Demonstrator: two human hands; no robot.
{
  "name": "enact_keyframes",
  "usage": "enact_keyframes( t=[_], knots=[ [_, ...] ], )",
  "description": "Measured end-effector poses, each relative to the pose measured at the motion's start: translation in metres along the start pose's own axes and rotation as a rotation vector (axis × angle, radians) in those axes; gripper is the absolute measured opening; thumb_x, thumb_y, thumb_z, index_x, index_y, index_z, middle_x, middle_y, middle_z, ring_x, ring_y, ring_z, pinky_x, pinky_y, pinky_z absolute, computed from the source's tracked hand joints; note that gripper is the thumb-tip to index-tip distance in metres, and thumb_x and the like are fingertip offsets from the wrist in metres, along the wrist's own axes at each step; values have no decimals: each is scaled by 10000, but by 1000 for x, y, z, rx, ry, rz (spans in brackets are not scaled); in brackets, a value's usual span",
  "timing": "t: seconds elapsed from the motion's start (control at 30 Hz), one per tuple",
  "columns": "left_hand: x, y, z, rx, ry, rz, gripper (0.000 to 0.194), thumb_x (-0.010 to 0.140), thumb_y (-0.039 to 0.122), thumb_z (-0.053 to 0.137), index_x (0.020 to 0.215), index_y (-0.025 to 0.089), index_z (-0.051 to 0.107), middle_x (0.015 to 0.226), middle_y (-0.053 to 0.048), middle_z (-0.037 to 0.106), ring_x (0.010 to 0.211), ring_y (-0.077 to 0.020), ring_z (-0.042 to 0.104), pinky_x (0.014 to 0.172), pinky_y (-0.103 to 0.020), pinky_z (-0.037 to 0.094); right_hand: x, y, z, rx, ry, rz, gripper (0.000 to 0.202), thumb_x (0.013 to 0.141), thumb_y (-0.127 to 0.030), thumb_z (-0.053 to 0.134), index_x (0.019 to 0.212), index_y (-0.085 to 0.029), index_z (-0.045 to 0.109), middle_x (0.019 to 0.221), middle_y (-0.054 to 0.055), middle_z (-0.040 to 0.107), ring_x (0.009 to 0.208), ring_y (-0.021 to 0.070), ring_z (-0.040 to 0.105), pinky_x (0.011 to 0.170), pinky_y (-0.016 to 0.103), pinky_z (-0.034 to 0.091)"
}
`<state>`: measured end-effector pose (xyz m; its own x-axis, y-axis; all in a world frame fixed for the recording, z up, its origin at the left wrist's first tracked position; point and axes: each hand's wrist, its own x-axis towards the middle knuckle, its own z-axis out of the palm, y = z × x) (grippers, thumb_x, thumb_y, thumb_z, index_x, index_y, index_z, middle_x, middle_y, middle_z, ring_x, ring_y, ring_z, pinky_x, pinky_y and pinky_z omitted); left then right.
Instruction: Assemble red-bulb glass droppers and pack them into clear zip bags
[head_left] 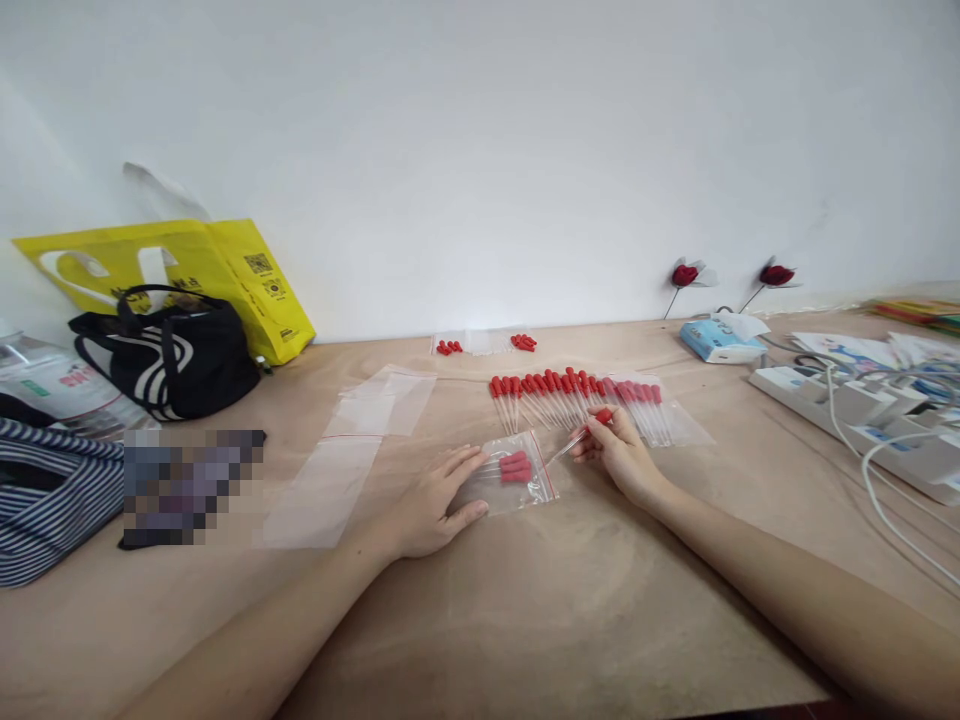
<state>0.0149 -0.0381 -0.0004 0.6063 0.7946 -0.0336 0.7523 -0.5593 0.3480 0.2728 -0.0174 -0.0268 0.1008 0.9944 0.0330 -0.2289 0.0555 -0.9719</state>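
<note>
A small clear zip bag lies on the table with several red-bulbed glass droppers inside. Over its left end my left hand rests flat, fingers stretched out and thumb apart, hiding part of the droppers' tubes. My right hand pinches another dropper near its red bulb, the tube slanting down-left so that its tip is close to the bag's zip edge. Whether the tip is inside the bag, I cannot tell. Behind my right hand, a row of loose droppers lies side by side, bulbs pointing away from me.
Flat clear bags lie left of my left hand. Farther back are filled bags with red bulbs. A tissue pack and a power strip with cables are at right; a black bag and yellow bag stand at left.
</note>
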Motion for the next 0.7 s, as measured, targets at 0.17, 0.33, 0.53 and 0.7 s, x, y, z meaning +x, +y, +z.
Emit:
enact_keyframes(
  t=[0.17, 0.33, 0.53, 0.7],
  knots=[
    [0, -1, 1, -6, 5, -1, 542, 849, 433, 369, 1332, 226, 237, 1406, -54, 249, 1287, -205, 208, 1045, -393, 227, -6, -1, 5, 32, -88, 81, 354, 674, -393, 582, 871, -231, 337, 631, -50, 584, 527, 119, 585, 510, 261, 470],
    [0, -1, 1, -16, 4, -2, 545, 848, 428, 371, 1333, 220, 238, 1405, -58, 251, 1287, -208, 208, 1043, -398, 230, -11, 3, 10, 92, -154, 117, 346, 663, -385, 613, 833, -228, 355, 668, -35, 597, 602, 137, 616, 592, 304, 494],
    [0, 1, -1, -18, 9, 1, 542, 842, 414, 387, 1329, 218, 254, 1401, -62, 260, 1280, -215, 227, 1036, -405, 241, -8, 3, 6, 75, -125, 95, 351, 612, -413, 659, 784, -209, 431, 652, -43, 564, 600, 117, 592, 637, 293, 477],
    [-1, 4, -2, -30, 30, -13, 536, 838, 415, 394, 1320, 215, 271, 1398, -65, 267, 1278, -218, 231, 1029, -405, 256, -9, 2, 2, -203, -269, 14, 276, 597, -355, 685, 759, -183, 543, 627, -46, 524, 511, 64, 471, 499, 213, 391]
  ],
)
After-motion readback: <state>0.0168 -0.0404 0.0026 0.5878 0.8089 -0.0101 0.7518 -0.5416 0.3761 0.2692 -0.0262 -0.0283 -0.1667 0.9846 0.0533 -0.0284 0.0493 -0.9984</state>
